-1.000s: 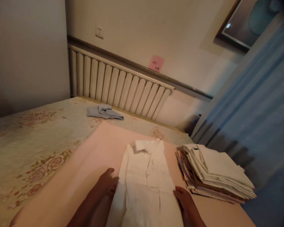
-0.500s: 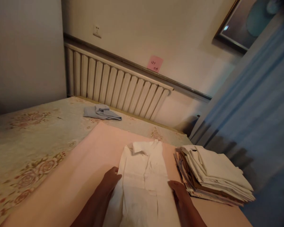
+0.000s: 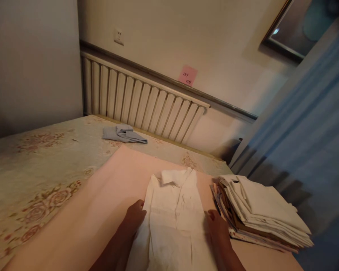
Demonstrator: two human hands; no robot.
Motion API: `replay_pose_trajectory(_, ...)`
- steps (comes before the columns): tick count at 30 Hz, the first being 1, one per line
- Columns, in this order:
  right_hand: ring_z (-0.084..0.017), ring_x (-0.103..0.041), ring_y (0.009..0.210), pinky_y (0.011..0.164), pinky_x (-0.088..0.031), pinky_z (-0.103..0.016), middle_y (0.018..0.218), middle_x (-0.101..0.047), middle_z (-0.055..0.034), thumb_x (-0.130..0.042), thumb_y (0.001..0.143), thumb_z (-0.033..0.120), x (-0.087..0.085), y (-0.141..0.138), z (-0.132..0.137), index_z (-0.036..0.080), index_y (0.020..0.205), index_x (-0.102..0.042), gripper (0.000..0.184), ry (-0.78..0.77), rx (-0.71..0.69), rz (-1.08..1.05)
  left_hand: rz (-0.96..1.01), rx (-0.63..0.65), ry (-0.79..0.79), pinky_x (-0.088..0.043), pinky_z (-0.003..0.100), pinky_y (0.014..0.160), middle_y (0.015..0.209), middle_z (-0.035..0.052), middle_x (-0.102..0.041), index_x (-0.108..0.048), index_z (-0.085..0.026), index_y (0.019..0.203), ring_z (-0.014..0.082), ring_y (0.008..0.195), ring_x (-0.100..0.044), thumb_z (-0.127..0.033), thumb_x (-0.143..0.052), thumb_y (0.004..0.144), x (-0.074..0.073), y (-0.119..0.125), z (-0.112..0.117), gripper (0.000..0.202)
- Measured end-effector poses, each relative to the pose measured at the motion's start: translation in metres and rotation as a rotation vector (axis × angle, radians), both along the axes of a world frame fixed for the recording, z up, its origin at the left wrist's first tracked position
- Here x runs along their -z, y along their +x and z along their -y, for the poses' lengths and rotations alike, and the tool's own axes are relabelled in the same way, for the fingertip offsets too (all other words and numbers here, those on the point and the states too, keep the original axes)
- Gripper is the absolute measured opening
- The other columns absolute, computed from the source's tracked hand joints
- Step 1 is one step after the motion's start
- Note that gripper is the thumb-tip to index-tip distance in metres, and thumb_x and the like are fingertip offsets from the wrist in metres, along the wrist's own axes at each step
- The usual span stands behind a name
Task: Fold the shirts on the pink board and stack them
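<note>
A white collared shirt (image 3: 173, 210) lies folded lengthwise on a pink sheet (image 3: 113, 188) spread over the bed, collar away from me. My left hand (image 3: 134, 220) rests flat along the shirt's left edge, fingers stretched out. Along the shirt's right edge lies my right hand (image 3: 217, 227), fingers flat against the cloth. Neither hand grips anything that I can see.
A stack of folded white garments (image 3: 260, 212) sits right of the shirt near the bed's edge. A crumpled grey-blue cloth (image 3: 124, 133) lies on the floral bedspread (image 3: 36, 169) near the slatted headboard (image 3: 141, 99). Blue curtain (image 3: 307, 124) hangs at right.
Both hands have slid a little further up the shirt's sides toward the collar. The view has shifted slightly.
</note>
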State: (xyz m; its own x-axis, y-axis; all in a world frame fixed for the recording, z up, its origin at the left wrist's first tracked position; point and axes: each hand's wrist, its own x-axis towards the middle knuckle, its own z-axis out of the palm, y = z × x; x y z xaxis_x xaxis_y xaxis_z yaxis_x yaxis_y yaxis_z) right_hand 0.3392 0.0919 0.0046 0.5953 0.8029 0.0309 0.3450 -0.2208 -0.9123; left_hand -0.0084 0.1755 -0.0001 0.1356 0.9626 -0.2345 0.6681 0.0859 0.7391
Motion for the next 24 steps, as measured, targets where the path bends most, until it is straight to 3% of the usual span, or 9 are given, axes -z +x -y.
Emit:
replay_pose_trajectory(2,-0.024,-0.064,0.086,0.080,-0.047,-0.033,0.085,-0.072,-0.0045,-0.065,0.064,0.033,-0.010,-0.015,-0.008,0.026,0.081,-0.070,0.019,0.086,-0.051,0.237,-0.005,-0.001,-0.007,-0.043,0.023,0.078,0.102,0.0065,-0.072,-0.063,-0.016,0.102,0.0172,0.096,-0.064,-0.009,-0.049,0.073,0.001,0.001,-0.001,0.033)
replay_pose_trajectory(5,-0.025,-0.062,0.103,0.096,-0.042,-0.037,0.109,-0.070,-0.0075,-0.054,0.076,0.032,-0.019,-0.051,-0.026,0.023,0.102,-0.071,0.031,0.140,-0.296,0.448,-0.006,-0.005,-0.015,-0.042,0.023,0.078,0.102,0.0070,-0.071,-0.063,-0.016,0.103,0.0174,0.098,-0.064,-0.009,-0.049,0.074,0.001,0.001,0.000,0.033)
replay_pose_trajectory(8,-0.024,-0.062,0.106,0.097,-0.042,-0.036,0.113,-0.069,-0.0075,-0.048,0.082,0.025,-0.023,-0.086,-0.056,0.022,0.110,-0.069,0.036,0.071,-0.520,0.578,0.003,-0.006,-0.015,-0.042,0.022,0.076,0.102,0.0064,-0.071,-0.062,-0.016,0.102,0.0164,0.096,-0.064,-0.009,-0.048,0.075,0.000,0.001,0.002,0.032)
replay_pose_trajectory(12,-0.022,-0.066,0.096,0.090,-0.046,-0.031,0.102,-0.073,-0.0053,-0.047,0.077,0.014,-0.035,-0.114,-0.124,0.022,0.098,-0.073,0.034,-0.022,-0.718,0.760,0.015,-0.004,-0.027,-0.041,0.022,0.074,0.101,0.0057,-0.071,-0.062,-0.017,0.101,0.0161,0.094,-0.064,-0.008,-0.048,0.075,0.002,0.001,0.002,0.032)
replay_pose_trajectory(14,-0.022,-0.065,0.097,0.093,-0.045,-0.031,0.102,-0.073,-0.0060,-0.046,0.075,0.011,-0.045,-0.120,-0.166,0.021,0.097,-0.073,0.036,0.009,-0.718,0.766,0.010,-0.008,-0.041,-0.041,0.022,0.075,0.100,0.0059,-0.071,-0.062,-0.017,0.101,0.0170,0.096,-0.064,-0.008,-0.049,0.074,0.003,0.001,0.000,0.031)
replay_pose_trajectory(18,-0.020,-0.051,0.124,0.111,-0.033,-0.035,0.129,-0.061,-0.0067,-0.041,0.078,0.010,-0.057,-0.121,-0.231,0.017,0.121,-0.062,0.049,0.135,-0.639,0.740,0.014,-0.004,-0.051,-0.040,0.022,0.076,0.099,0.0048,-0.071,-0.061,-0.019,0.099,0.0168,0.097,-0.064,-0.007,-0.050,0.074,0.004,0.002,-0.003,0.030)
replay_pose_trajectory(21,-0.020,-0.044,0.131,0.114,-0.028,-0.039,0.137,-0.055,-0.0083,-0.042,0.077,0.014,-0.052,-0.113,-0.243,0.015,0.125,-0.058,0.051,0.193,-0.590,0.707,0.016,-0.008,-0.052,-0.040,0.022,0.075,0.098,0.0039,-0.071,-0.061,-0.019,0.099,0.0161,0.095,-0.064,-0.007,-0.048,0.075,0.004,0.002,-0.003,0.029)
replay_pose_trajectory(24,-0.023,-0.048,0.127,0.113,-0.030,-0.042,0.133,-0.058,-0.0105,-0.045,0.076,0.017,-0.038,-0.095,-0.227,0.015,0.121,-0.061,0.048,0.206,-0.521,0.654,0.016,-0.010,-0.060,-0.040,0.021,0.075,0.098,0.0036,-0.072,-0.061,-0.019,0.099,0.0161,0.095,-0.064,-0.007,-0.049,0.076,0.003,0.002,-0.003,0.029)
